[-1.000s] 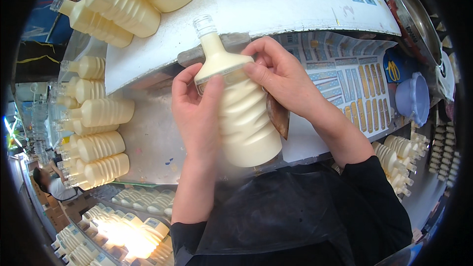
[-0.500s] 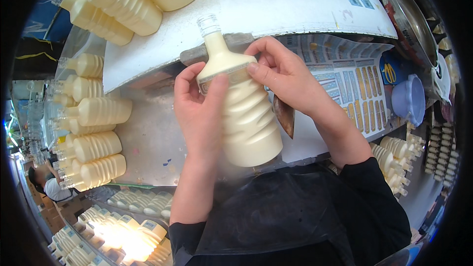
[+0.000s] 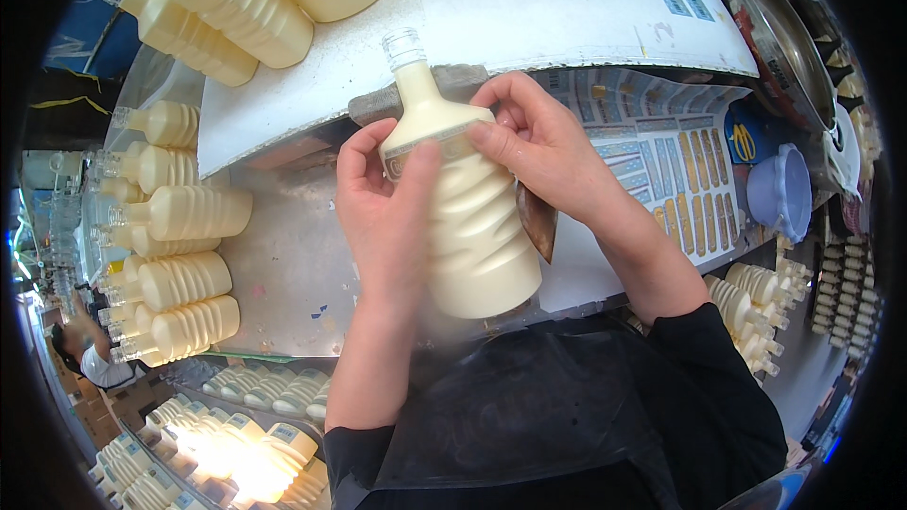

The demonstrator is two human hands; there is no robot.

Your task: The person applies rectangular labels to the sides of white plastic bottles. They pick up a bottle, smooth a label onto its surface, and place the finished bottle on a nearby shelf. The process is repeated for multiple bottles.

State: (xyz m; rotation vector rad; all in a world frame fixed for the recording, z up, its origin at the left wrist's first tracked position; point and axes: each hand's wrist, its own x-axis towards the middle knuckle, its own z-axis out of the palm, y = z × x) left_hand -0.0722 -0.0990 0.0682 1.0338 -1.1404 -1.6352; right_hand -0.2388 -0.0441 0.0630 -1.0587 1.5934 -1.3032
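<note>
A cream bottle (image 3: pixel 484 246) with a spiral-ridged body and a clear threaded neck leans between my two hands, neck pointing away. Around its shoulder runs a narrow grey-gold label strip (image 3: pixel 456 150). My left hand (image 3: pixel 380 212) grips the left side, its thumb pressing on the strip and its fingers curled round the edge. On the other side, my right hand (image 3: pixel 548 156) pinches the shoulder, with its thumb at the strip's right end. Below the right palm, beside the bottle, shows a brown pointed piece (image 3: pixel 538 223); how it is held is hidden. Behind the neck lies a grey pad (image 3: pixel 376 106).
Similar bottles (image 3: pixel 194 212) line the bench's left side; others stand on the white raised board (image 3: pixel 567 33). Sheets of blue and gold labels (image 3: pixel 694 170) lie right, near a lavender basin (image 3: pixel 780 191) and metal pan (image 3: pixel 779 38). More bottles (image 3: pixel 246 453) fill the lower left. A person (image 3: pixel 90 349) is far left.
My hands and the bottle stay almost in place, with the brown piece slightly further left and lower beside it. The person at far left has raised an arm.
</note>
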